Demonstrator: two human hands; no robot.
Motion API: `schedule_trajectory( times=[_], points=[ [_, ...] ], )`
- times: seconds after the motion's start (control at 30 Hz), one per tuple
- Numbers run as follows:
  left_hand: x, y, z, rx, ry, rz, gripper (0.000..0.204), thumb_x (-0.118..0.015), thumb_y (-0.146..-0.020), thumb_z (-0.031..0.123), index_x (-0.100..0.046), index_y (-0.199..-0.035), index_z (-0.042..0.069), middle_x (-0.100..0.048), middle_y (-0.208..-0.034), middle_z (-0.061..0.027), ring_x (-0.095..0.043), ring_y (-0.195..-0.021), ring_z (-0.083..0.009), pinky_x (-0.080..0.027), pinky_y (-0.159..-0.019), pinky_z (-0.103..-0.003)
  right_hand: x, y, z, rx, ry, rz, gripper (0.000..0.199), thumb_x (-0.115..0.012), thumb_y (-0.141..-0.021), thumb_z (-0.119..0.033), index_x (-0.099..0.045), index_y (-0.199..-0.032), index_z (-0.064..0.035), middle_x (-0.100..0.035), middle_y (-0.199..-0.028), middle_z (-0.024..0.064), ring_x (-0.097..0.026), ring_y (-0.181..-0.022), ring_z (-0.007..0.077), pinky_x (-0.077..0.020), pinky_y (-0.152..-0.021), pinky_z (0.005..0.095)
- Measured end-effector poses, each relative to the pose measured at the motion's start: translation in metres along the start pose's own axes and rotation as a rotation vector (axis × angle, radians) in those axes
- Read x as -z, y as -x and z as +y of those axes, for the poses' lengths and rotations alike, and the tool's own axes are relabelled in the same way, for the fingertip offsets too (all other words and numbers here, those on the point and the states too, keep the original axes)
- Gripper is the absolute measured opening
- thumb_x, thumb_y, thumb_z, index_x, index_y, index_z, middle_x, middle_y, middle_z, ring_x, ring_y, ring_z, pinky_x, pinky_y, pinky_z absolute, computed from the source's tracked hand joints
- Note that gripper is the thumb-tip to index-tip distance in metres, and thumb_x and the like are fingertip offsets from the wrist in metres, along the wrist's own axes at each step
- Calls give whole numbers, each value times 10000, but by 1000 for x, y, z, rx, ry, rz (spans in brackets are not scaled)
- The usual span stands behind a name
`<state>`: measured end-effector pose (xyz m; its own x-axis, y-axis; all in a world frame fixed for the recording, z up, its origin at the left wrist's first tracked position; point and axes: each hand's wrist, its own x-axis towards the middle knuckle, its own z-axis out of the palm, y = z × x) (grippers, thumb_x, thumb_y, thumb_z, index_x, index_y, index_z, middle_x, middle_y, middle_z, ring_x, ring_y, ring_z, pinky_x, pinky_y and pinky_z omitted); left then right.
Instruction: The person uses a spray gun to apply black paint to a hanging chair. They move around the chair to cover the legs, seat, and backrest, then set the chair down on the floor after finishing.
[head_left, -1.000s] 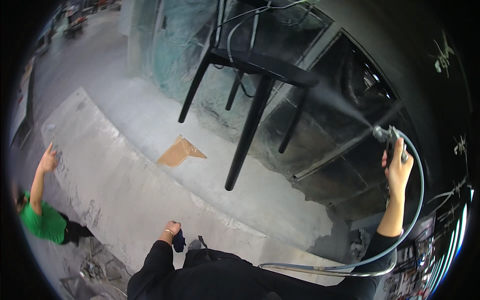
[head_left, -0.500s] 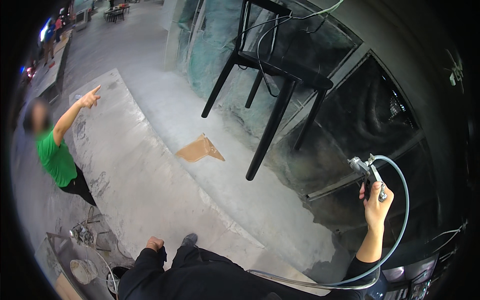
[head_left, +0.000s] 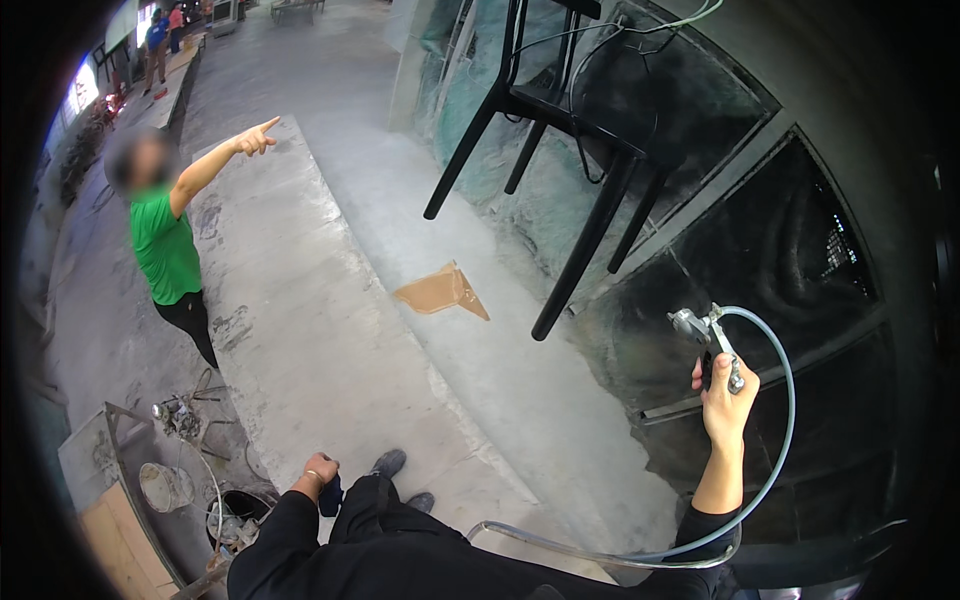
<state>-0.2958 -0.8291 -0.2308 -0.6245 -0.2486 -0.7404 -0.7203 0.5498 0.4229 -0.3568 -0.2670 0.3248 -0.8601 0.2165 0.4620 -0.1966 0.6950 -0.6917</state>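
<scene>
My right hand (head_left: 730, 398), raised at the right, is wrapped round a metal spray gun (head_left: 706, 340). A pale blue hose (head_left: 790, 400) loops from the gun back along my arm. Up and to the left of the gun hangs a black chair (head_left: 575, 120), its legs pointing down and its top cut off by the upper edge. Low beside my leg, my left hand (head_left: 321, 467) is closed near a dark blue piece (head_left: 331, 496); what its fingers hold, if anything, is hidden.
A person in a green shirt (head_left: 165, 245) stands at the left, arm stretched out, pointing. Brown cardboard (head_left: 445, 290) lies on the whitened floor beyond a raised concrete slab (head_left: 330, 330). Pump-like equipment (head_left: 178, 418) and buckets (head_left: 165, 487) stand lower left. Dark panels (head_left: 770, 230) line the right.
My view has swung left, so the chair and the cardboard sit further right. The spray gun has come somewhat left in the picture. The other person still points.
</scene>
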Motion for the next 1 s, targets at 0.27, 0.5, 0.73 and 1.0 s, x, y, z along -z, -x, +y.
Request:
schedule_trajectory(
  times=[0.27,0.5,0.73,1.0],
  points=[
    [32,-74,27,46,259,36,391,-702,-758,215,-748,-1049,-42,-766,-987,-222,-739,-975,-346,-558,-883,-404,-35,-12,-11,-34,-26,-13,555,-603,-1048,-454,-691,-1217,67,-624,-727,23,-564,-625,75,-451,-578,223],
    [89,-195,218,-306,410,15,479,-716,-777,158,-697,-1208,-49,-753,-1011,-145,-688,-876,-233,-544,-799,-356,-139,-7,-23,-254,-10,-83,417,-671,-1028,-296,-699,-1221,72,-662,-751,41,-614,-656,93,-516,-599,256],
    [121,-308,445,-509,740,-326,608,-603,-923,167,-487,-1464,-84,-666,-1272,-172,-621,-1089,-211,-473,-956,-305,-230,22,-23,-607,117,-149,334,-663,-1027,-264,-747,-1050,59,-674,-704,33,-625,-641,90,-519,-601,263],
    [86,-353,578,-506,845,-697,807,-488,-804,89,-315,-1585,-12,-496,-1534,-159,-555,-601,-160,-490,-580,-302,-252,50,-56,-873,339,-23,492,-593,-1067,-326,-661,-739,35,-658,-655,58,-619,-605,121,-491,-574,281]
  ],
)
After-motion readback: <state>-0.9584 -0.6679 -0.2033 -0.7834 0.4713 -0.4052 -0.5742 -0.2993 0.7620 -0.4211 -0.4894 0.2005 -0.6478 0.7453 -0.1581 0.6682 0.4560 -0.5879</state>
